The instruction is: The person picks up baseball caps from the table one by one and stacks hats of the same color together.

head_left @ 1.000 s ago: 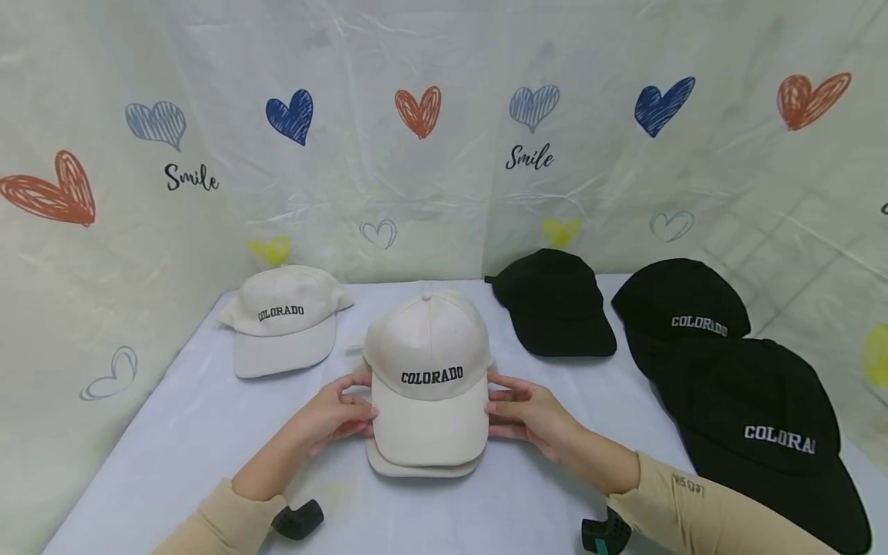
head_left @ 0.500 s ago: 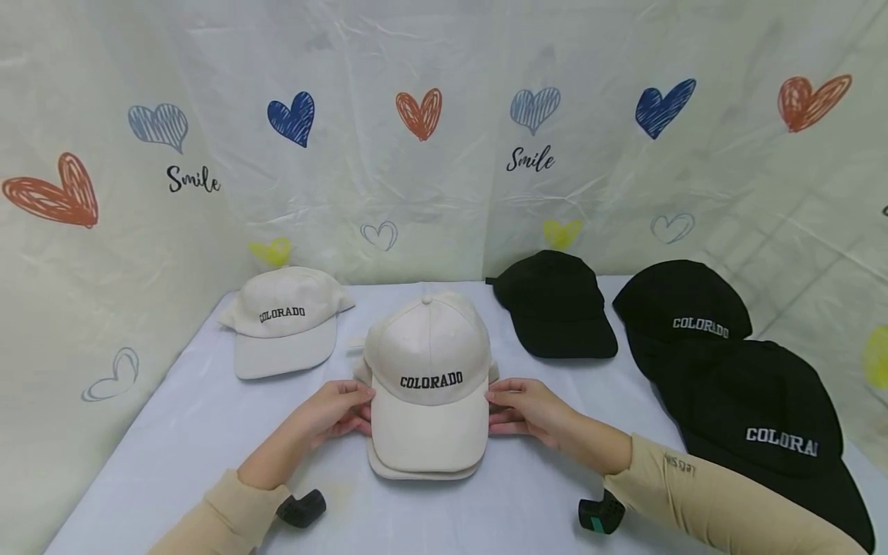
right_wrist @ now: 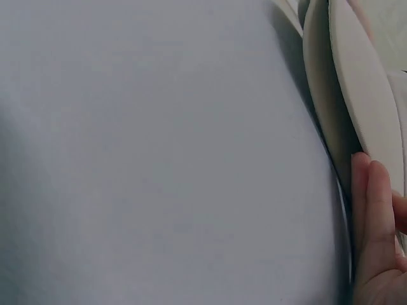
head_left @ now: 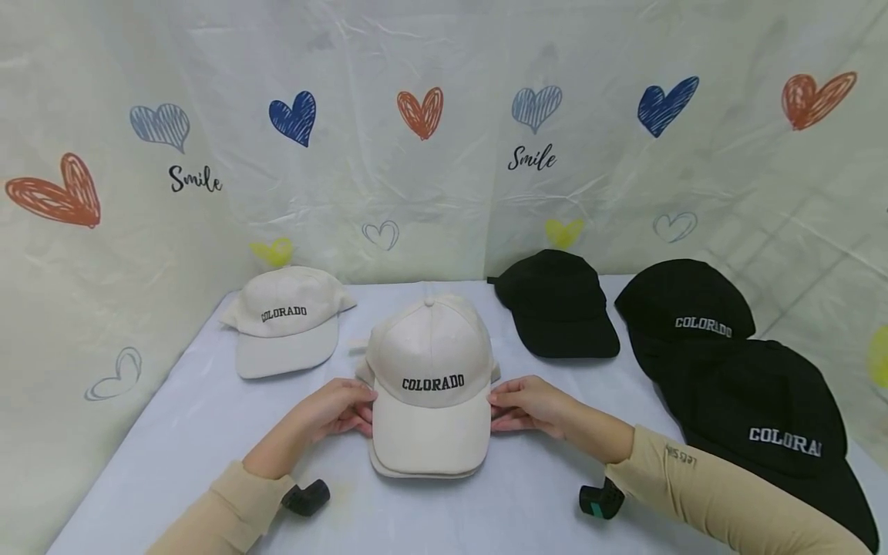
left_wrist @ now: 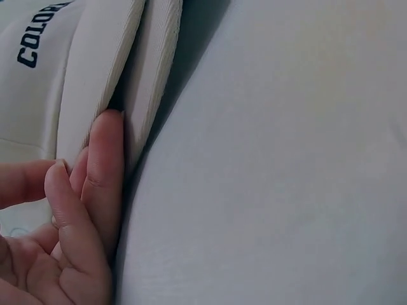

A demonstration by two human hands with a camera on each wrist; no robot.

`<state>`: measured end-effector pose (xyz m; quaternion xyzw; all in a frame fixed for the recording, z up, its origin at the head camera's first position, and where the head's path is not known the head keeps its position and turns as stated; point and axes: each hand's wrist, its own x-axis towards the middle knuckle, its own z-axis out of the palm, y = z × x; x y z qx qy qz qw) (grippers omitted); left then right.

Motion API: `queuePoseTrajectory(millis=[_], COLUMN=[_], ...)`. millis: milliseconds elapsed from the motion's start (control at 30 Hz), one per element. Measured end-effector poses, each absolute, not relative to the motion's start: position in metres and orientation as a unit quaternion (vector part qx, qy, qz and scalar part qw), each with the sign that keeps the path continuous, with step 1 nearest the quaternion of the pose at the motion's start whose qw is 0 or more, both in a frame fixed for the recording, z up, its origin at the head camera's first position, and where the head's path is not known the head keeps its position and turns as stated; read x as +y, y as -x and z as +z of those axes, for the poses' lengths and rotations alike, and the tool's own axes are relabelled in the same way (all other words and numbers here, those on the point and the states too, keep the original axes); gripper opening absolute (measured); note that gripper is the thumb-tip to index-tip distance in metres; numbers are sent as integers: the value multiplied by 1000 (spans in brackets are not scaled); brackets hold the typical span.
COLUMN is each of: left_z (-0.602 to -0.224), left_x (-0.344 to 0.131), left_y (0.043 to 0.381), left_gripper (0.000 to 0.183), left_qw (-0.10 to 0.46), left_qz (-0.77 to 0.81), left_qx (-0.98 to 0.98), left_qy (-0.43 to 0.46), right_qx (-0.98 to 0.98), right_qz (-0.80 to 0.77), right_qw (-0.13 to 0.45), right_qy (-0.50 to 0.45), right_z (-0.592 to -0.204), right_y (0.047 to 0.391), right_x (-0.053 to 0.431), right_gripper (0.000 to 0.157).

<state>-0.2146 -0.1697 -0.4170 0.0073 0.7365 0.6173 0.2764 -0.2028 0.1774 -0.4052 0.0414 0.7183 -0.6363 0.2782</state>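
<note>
Two cream caps are stacked at the middle of the table. The top cap (head_left: 432, 435), lettered COLORADO, faces me with its brim toward me. Under it, the lower cap's brim (left_wrist: 152, 76) shows in the left wrist view; its crown is mostly hidden. My left hand (head_left: 340, 408) pinches the top cap's brim at its left edge, fingers in the gap between the two brims. On the other side, my right hand (head_left: 530, 405) pinches the right edge, with fingertips (right_wrist: 378, 181) tucked beneath the top brim (right_wrist: 365, 82).
Another cream cap (head_left: 287, 324) lies at the back left. A black cap (head_left: 558, 304) is at the back right, and two overlapping black COLORADO caps (head_left: 683, 301) lie farther right. A heart-printed white sheet (head_left: 444, 185) hangs behind the white-covered table (head_left: 444, 524).
The top cap has shifted slightly toward me, so less of the lower brim shows. Both hands have moved their grip a little up the brim toward the crown.
</note>
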Motion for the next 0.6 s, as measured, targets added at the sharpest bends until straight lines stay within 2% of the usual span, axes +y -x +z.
queuePoseTrajectory(millis=[367,600], left_z=[-415,-416], left_x=[-173,-175], left_y=[217,217], left_gripper=[18,22], left_qw=[290,266], left_qz=[584,592], left_qx=[758,761], left_qy=[-7,0], right_qx=[734,734], right_qz=[-604,-607], right_qw=[311,304], right_qy=[-3,0], right_z=[-405,-404], right_y=[206,207], right_x=[182,184], right_gripper=[17,22])
